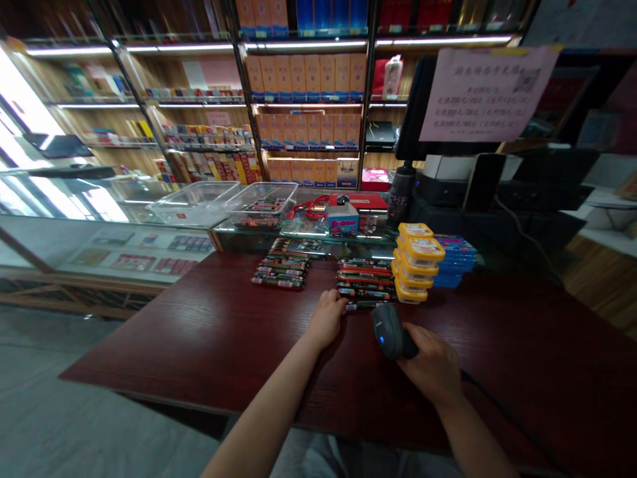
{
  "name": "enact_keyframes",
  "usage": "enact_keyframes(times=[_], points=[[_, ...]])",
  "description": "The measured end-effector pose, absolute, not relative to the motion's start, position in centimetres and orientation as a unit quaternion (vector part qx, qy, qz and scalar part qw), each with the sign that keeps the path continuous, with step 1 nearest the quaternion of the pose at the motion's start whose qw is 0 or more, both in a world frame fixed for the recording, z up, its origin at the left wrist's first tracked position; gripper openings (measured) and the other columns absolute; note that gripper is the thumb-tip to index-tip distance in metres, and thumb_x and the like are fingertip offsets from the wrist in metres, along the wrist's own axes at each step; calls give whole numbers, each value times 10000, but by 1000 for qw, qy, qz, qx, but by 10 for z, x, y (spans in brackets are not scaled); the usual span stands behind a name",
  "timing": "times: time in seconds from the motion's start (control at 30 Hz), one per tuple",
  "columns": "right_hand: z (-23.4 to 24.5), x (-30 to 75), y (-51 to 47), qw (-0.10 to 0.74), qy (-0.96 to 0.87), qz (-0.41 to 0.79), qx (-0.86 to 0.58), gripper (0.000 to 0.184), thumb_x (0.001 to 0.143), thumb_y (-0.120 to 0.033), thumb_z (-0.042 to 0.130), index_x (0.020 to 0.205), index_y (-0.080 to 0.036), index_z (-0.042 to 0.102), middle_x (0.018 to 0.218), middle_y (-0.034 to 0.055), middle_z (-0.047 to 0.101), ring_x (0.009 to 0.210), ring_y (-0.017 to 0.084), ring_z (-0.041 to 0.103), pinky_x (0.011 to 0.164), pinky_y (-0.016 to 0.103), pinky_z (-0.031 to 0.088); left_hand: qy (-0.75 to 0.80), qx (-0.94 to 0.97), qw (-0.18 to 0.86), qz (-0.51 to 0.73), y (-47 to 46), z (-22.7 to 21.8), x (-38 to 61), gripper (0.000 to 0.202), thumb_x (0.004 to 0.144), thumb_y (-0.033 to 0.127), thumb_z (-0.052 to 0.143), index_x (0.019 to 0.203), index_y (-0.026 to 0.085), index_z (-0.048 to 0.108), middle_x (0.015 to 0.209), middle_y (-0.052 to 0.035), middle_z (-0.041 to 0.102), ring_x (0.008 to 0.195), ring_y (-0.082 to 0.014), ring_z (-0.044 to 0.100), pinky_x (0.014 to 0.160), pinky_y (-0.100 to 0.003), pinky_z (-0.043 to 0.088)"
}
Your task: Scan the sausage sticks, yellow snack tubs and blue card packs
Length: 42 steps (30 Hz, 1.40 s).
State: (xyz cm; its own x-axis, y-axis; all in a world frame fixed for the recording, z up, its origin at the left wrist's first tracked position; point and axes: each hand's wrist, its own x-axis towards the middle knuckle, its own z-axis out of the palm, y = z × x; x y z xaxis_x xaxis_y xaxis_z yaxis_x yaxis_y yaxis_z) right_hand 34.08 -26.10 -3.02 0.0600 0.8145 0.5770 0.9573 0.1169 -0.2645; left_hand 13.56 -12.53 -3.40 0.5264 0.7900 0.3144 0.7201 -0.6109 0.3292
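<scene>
My right hand (434,364) is wrapped round the handle of a dark barcode scanner (387,329) with a small blue light, its head tilted toward the packets. A cable trails from it to the lower right. My left hand (328,315) rests on the table, fingers closed at the left end of a slim dark stick-shaped packet (362,306). Behind that packet lies a row of similar slim packets (365,277), one with red showing. Another group of slim packets (281,269) lies further left, apart from my hand.
Yellow-lidded tubs (417,265) stand stacked beside blue flat packs (455,259) at the right. Clear plastic bins (196,202) and a small colourful box (342,219) sit on the glass counter behind. A monitor bearing a paper notice (488,93) rises at back right.
</scene>
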Motion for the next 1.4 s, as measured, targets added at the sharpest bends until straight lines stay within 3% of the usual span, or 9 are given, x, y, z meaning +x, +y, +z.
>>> enact_keyframes(times=[0.3, 0.5, 0.63, 1.17, 1.4], points=[[-24, 339, -264, 325, -677, -78, -656, 270, 731, -209, 549, 987, -177, 625, 976, 100, 708, 837, 242, 661, 735, 338, 479, 453, 807, 91, 367, -128, -34, 129, 262, 840, 129, 496, 1061, 184, 626, 900, -59, 512, 888, -195, 495, 823, -333, 435], [-5, 335, -266, 344, -661, 75, -663, 317, 728, -309, 590, 1032, -225, 625, 938, 58, 727, 835, 245, 684, 701, 325, 501, 486, 751, 96, 436, -122, -40, 126, 207, 834, 180, 533, 1016, 164, 630, 857, -56, 511, 865, -199, 516, 785, -320, 441], [6, 329, -272, 355, -684, 146, -620, 306, 757, -337, 581, 1039, -225, 616, 988, 56, 718, 887, 226, 674, 757, 307, 505, 503, 744, 84, 432, -122, -43, 126, 200, 815, 183, 564, 1002, 173, 635, 852, -51, 511, 858, -199, 515, 779, -316, 435], [-6, 320, -269, 363, -693, 99, -615, 255, 718, -297, 558, 954, -240, 637, 841, 37, 715, 740, 213, 667, 643, 286, 473, 516, 743, 87, 417, -124, -41, 127, 207, 806, 183, 563, 999, 181, 639, 869, -49, 517, 861, -191, 520, 786, -311, 436], [-16, 338, -263, 286, -703, -48, -650, 205, 738, -260, 551, 929, -205, 601, 867, 59, 704, 742, 237, 658, 622, 310, 444, 514, 745, 93, 416, -125, -36, 125, 230, 803, 162, 555, 1008, 187, 657, 850, -46, 516, 843, -188, 515, 779, -314, 429]])
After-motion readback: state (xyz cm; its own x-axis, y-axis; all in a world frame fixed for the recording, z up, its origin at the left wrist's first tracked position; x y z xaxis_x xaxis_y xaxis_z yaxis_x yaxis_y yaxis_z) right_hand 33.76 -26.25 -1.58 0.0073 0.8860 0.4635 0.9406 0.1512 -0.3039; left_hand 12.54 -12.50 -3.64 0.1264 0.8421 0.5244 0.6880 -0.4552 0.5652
